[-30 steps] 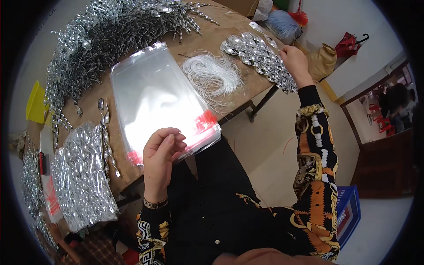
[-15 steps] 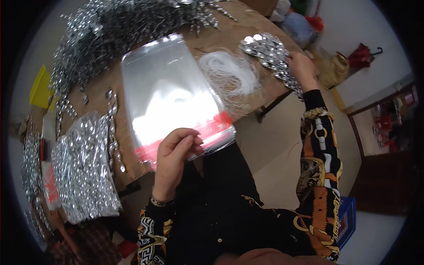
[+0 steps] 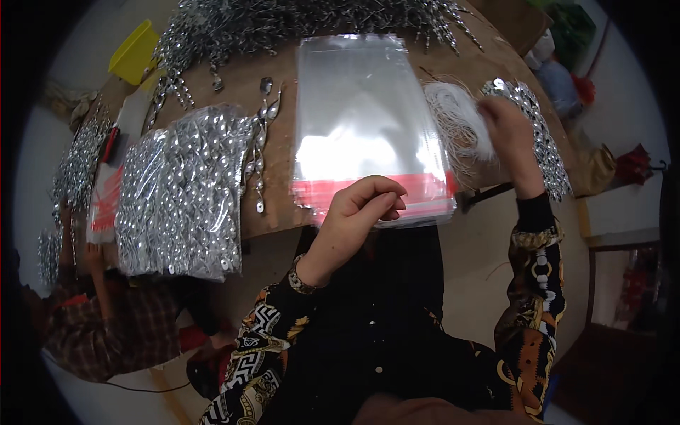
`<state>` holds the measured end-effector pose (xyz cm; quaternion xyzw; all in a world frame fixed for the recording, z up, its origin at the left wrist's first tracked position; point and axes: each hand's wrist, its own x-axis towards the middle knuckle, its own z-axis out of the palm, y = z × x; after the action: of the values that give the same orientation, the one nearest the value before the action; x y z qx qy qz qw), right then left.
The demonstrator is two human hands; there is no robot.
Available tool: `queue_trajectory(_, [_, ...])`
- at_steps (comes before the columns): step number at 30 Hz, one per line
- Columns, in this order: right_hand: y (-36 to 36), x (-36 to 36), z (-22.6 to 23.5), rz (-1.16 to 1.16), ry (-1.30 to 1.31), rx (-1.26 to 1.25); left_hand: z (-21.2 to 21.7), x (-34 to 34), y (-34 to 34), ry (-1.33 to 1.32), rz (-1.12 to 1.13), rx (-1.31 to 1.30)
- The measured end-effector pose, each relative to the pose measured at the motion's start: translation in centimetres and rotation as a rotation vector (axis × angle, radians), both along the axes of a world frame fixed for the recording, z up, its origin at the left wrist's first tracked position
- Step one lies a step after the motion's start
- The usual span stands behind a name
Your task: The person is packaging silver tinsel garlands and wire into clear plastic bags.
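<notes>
My left hand (image 3: 355, 221) is closed, thumb pressed to the curled fingers, above the red lower band of a stack of clear plastic bags (image 3: 354, 106). Anything in that pinch is too small or hidden to make out. My right hand (image 3: 511, 138) is over the edge of a bundle of white elastic cord (image 3: 459, 117), its fingers curled together; what they hold, if anything, does not show. Just beyond this hand, a row of silvery beaded strands (image 3: 545, 142) lies along the table's right edge.
A filled clear bag of silver twisted strands (image 3: 180, 198) overhangs the table's (image 3: 280, 163) near left edge, with loose strands (image 3: 263, 142) beside it. A large silver heap (image 3: 283, 28) covers the back. A yellow bin (image 3: 134, 53) stands far left. Another person in plaid (image 3: 117, 326) sits at left.
My right hand has come left from the silvery strands to the cord bundle. My left hand stays closed over the bags' red band. The view has turned, shifting the table's things rightward.
</notes>
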<state>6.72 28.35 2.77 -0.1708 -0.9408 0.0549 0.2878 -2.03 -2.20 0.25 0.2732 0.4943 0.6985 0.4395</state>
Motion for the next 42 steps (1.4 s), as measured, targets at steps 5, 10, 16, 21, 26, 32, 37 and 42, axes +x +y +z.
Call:
queue_trajectory(5, [-8.8, -6.9, -0.9, 0.414, 0.015, -0.034, -0.2, -0.4, -1.8, 0.081, 0.051, -0.002])
queue_trajectory(10, [-15.7, -12.7, -2.1, 0.652, 0.055, -0.002, -0.4, -0.9, -3.3, 0.052, 0.117, 0.006])
queue_trajectory(16, [-20.0, -18.4, -3.8, 0.709, 0.011, 0.151, -0.8, -1.8, -4.9, 0.070, 0.148, 0.003])
queue_trajectory(21, [-21.5, -21.1, -5.1, 0.722, -0.078, 0.336, -1.6, -2.4, -5.4, 0.080, 0.162, 0.061])
queue_trajectory(26, [-21.7, -21.8, -5.5, 0.816, -0.023, 0.319, -2.3, -2.9, -5.8, 0.036, 0.162, 0.069])
queue_trajectory(32, [-21.7, -22.4, -6.1, 0.901, 0.042, 0.357, -2.1, -3.0, -5.4, 0.000, 0.155, 0.084])
queue_trajectory(37, [-22.2, -22.5, -6.5, 0.850, 0.023, 0.336, -2.3, -2.8, -5.1, 0.004, 0.147, 0.108])
queue_trajectory(42, [-21.7, -22.1, -5.7, 0.873, -0.032, 0.379, -1.6, -2.6, -5.1, 0.004, 0.150, 0.074])
